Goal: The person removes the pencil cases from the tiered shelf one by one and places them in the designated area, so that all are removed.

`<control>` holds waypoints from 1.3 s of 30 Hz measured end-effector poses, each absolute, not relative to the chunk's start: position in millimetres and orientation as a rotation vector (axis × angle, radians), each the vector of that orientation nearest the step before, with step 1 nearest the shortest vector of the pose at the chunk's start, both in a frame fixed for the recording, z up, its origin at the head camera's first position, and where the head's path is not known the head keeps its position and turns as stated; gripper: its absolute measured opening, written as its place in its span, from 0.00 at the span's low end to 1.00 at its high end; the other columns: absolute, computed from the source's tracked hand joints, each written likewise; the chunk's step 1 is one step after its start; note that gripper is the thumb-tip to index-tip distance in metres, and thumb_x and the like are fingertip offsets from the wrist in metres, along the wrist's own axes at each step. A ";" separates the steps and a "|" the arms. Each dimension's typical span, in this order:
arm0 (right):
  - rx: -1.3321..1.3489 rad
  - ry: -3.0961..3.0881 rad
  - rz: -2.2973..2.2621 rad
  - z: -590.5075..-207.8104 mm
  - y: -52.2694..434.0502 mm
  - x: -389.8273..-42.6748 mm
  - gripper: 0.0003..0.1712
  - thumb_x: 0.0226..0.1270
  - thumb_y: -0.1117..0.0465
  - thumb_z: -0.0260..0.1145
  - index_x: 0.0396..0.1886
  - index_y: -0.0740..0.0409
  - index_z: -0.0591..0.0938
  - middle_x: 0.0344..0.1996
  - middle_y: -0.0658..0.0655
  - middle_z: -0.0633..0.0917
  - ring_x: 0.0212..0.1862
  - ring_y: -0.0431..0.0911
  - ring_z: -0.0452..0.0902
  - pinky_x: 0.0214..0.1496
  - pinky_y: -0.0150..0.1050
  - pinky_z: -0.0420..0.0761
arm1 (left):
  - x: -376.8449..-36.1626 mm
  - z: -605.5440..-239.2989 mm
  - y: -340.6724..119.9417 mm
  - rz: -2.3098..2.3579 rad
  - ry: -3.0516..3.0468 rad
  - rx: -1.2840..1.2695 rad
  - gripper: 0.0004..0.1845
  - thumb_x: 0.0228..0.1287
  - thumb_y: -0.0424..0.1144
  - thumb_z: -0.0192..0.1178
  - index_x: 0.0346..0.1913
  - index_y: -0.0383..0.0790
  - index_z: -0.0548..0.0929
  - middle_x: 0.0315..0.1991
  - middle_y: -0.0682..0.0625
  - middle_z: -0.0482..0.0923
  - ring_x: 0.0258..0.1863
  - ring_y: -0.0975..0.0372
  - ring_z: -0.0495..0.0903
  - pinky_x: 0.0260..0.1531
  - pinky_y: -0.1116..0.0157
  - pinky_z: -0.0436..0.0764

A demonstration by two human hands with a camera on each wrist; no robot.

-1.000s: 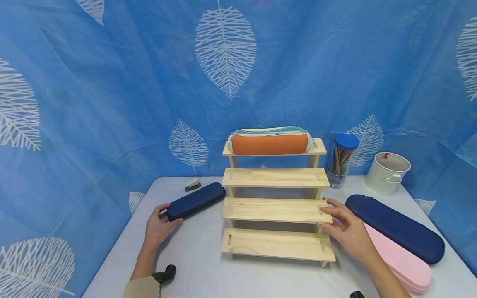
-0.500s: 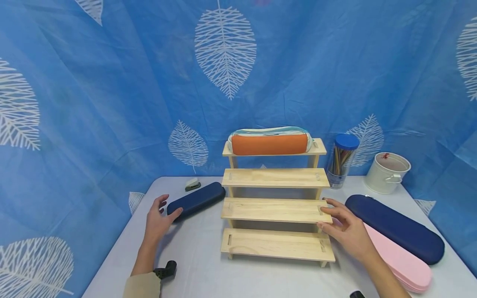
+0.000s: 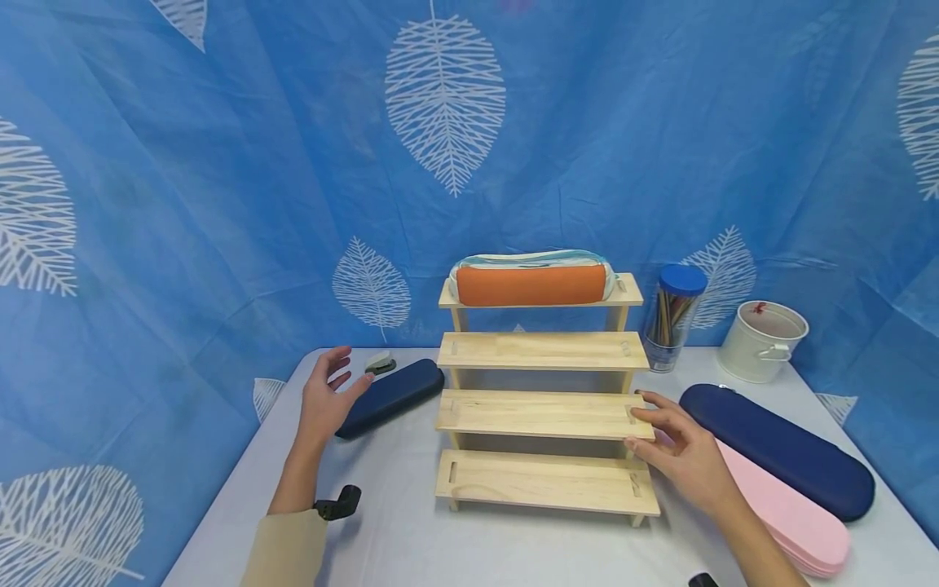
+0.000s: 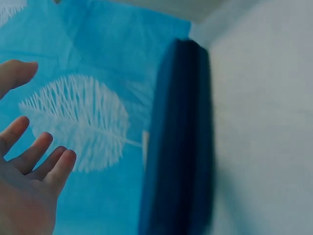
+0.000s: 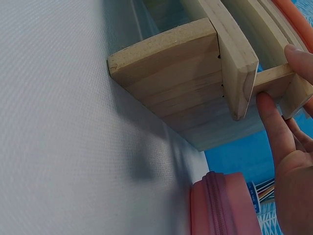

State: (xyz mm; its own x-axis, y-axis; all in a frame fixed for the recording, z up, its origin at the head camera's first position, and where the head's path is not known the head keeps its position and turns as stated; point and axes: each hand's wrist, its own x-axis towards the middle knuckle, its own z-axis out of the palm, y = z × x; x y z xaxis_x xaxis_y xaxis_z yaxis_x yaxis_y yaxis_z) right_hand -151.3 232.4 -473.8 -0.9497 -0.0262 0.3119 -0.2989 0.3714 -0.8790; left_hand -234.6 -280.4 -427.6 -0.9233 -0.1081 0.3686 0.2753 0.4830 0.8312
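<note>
My left hand (image 3: 324, 405) is off the dark blue pencil case (image 3: 399, 394), spread over its left end in the head view, with nothing in its fingers. In the left wrist view the case (image 4: 178, 142) lies to the right of the bare fingers. My right hand (image 3: 684, 458) grips the right end of a four-step wooden shelf (image 3: 539, 414) at its second step from the bottom. The right wrist view shows a finger and the thumb at that board end, by the shelf's side panel (image 5: 181, 83). On the top step lies an orange and white pencil pouch (image 3: 531, 285).
A small stapler (image 3: 380, 364) sits behind the blue case. To the right lie a larger navy case (image 3: 778, 452) and a pink case (image 3: 785, 514). A blue-lidded jar of pencils (image 3: 671, 318) and a white bucket (image 3: 763, 342) stand at the back right.
My left hand has let go of the dark blue case and moved forward and slightly right, above its end. The right hand and the shelf have not moved.
</note>
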 end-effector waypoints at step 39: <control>0.297 -2.379 1.587 -475.0 233.0 -149.7 0.24 0.56 0.62 0.75 0.53 0.59 0.81 0.65 0.57 0.69 0.63 0.43 0.68 0.55 0.25 0.71 | -246.1 -310.8 -170.8 -1.543 -2.288 -0.589 0.31 0.63 0.35 0.65 0.67 0.32 0.66 0.64 0.37 0.66 0.63 0.45 0.67 0.59 0.50 0.69</control>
State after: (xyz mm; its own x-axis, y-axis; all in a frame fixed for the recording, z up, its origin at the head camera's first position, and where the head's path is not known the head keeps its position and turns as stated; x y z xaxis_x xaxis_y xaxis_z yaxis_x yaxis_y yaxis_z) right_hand -149.7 233.0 -475.0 -0.9438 -0.0229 0.3296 -0.3131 0.3803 -0.8702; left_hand -246.1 -170.8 -310.8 -0.8646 0.1582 0.4769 0.5015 0.3322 0.7989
